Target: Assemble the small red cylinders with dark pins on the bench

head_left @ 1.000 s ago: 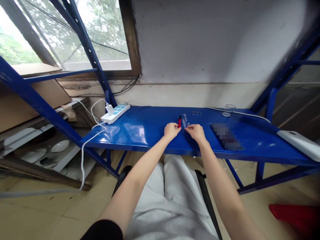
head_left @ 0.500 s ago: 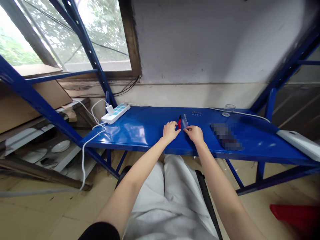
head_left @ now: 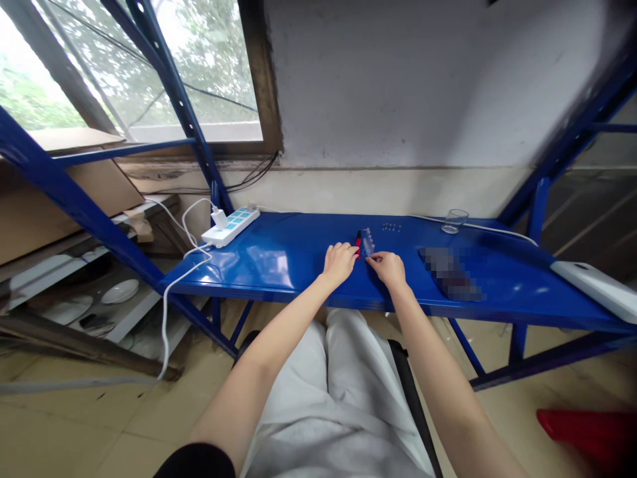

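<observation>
1. Head view: a clear glass (head_left: 455,220) stands at the far right of the blue counter (head_left: 288,255), near the wall. I cannot tell whether anything is in it.
2. A small clear case (head_left: 368,241) lies mid-counter, just beyond my fingers. What it holds is too small to make out.
3. A red-and-black tool (head_left: 357,239) lies just left of the case, its length pointing away from me; its far tip is black and the rest red.
4. My left hand (head_left: 339,261) rests palm down on the counter, fingers loosely spread, the fingertips touching or just beside the tool's near end. It grips nothing that I can see.
5. My right hand (head_left: 388,266) lies beside it, thumb and forefinger pinched narrow just short of the case. Whether something tiny is between them, I cannot tell.
6. A row of small dark dots (head_left: 391,226) sits behind the case.
7. A white power strip (head_left: 229,225) lies at the far left corner, its cable hanging over the edge.
8. A blurred dark slab (head_left: 450,271) lies right of my hands, and a white flat thing (head_left: 594,285) pokes in at the right edge.
</observation>
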The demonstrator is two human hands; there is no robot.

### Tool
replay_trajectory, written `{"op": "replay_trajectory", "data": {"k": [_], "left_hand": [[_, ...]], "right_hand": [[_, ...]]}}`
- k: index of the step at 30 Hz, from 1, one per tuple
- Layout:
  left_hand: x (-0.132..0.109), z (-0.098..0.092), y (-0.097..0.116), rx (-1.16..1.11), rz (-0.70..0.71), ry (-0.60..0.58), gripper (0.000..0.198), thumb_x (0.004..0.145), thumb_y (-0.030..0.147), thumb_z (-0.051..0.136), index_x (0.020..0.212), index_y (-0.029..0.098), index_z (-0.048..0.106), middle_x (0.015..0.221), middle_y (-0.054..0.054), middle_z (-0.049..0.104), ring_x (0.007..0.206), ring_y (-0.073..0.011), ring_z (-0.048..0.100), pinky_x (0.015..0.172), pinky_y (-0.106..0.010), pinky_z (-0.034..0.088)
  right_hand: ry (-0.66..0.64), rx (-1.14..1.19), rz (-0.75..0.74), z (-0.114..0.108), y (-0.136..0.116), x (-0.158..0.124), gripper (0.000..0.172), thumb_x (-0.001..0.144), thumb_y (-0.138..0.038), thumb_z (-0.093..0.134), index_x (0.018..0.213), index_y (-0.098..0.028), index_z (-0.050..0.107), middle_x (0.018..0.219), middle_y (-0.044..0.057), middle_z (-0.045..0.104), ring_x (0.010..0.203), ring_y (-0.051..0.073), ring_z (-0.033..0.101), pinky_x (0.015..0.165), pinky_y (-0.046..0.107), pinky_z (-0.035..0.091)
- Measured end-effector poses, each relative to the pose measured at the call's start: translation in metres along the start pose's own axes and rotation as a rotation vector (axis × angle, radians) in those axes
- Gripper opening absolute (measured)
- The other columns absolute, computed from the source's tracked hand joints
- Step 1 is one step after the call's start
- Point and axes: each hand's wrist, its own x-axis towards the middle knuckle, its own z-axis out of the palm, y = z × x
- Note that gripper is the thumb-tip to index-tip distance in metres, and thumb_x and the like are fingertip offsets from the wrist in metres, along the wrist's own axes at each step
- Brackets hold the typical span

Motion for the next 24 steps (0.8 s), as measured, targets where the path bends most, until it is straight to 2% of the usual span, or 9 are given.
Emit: {"op": "replay_trajectory", "data": {"k": [5,9,11,14,17,20,24], "left_hand": [[0.005,0.0,-0.005,-0.105,-0.037,0.044,0.013,0.082,0.023,0.05,0.087,0.02,0.062,0.093,-0.004,0.063,0.089,-0.018,0.053,0.078,-0.032,0.036],[0.006,-0.006,-0.031,-0.286,-0.106,0.114,0.007,0.076,0.021,0.057,0.081,0.02,0.061,0.084,-0.001,0.064,0.077,-0.0147,0.055,0.074,-0.029,0.039],[0.006,-0.011,-0.051,-0.392,-0.163,0.219,0.007,0.075,0.022,0.057,0.08,0.019,0.06,0.081,-0.002,0.063,0.07,-0.0128,0.054,0.07,-0.027,0.041],[0.005,-0.018,-0.078,-0.549,-0.289,0.436,0.009,0.077,0.023,0.055,0.083,0.017,0.058,0.083,-0.003,0.062,0.067,-0.0111,0.053,0.067,-0.025,0.043],[-0.002,-0.022,-0.093,-0.622,-0.414,0.556,0.007,0.076,0.022,0.055,0.081,0.016,0.056,0.082,-0.004,0.061,0.066,-0.011,0.053,0.068,-0.025,0.044],[-0.011,-0.022,-0.098,-0.653,-0.476,0.592,0.006,0.075,0.02,0.055,0.079,0.016,0.055,0.08,-0.003,0.061,0.068,-0.0112,0.054,0.069,-0.025,0.044],[-0.018,-0.019,-0.101,-0.69,-0.497,0.602,0.008,0.076,0.022,0.055,0.082,0.016,0.056,0.081,-0.003,0.061,0.07,-0.0113,0.055,0.067,-0.023,0.044]], "right_hand": [[0.026,0.023,-0.013,0.001,0.001,-0.001,0.022,0.075,-0.035,0.053,0.081,-0.021,0.068,0.072,0.005,0.067,0.069,0.017,0.058,0.055,0.024,0.034],[0.15,0.087,-0.072,-0.003,-0.007,-0.006,0.022,0.078,-0.035,0.048,0.082,-0.019,0.064,0.067,0.003,0.062,0.064,0.016,0.056,0.053,0.024,0.031],[0.212,0.113,-0.115,-0.006,-0.018,-0.008,0.025,0.081,-0.036,0.044,0.088,-0.018,0.06,0.066,0.003,0.061,0.062,0.015,0.055,0.052,0.023,0.029],[0.253,0.143,-0.187,-0.008,-0.044,-0.006,0.028,0.085,-0.038,0.038,0.094,-0.018,0.055,0.067,0.003,0.061,0.062,0.016,0.056,0.053,0.023,0.029],[0.199,0.147,-0.245,0.001,-0.073,0.003,0.028,0.087,-0.038,0.035,0.095,-0.018,0.053,0.069,0.004,0.062,0.066,0.016,0.058,0.054,0.023,0.03],[0.102,0.112,-0.24,0.017,-0.093,0.011,0.024,0.087,-0.036,0.038,0.094,-0.019,0.054,0.073,0.004,0.063,0.068,0.016,0.059,0.055,0.023,0.031],[0.021,0.02,-0.255,0.038,-0.102,0.013,0.018,0.086,-0.032,0.041,0.093,-0.021,0.055,0.08,0.003,0.065,0.071,0.016,0.06,0.054,0.022,0.031]]}}
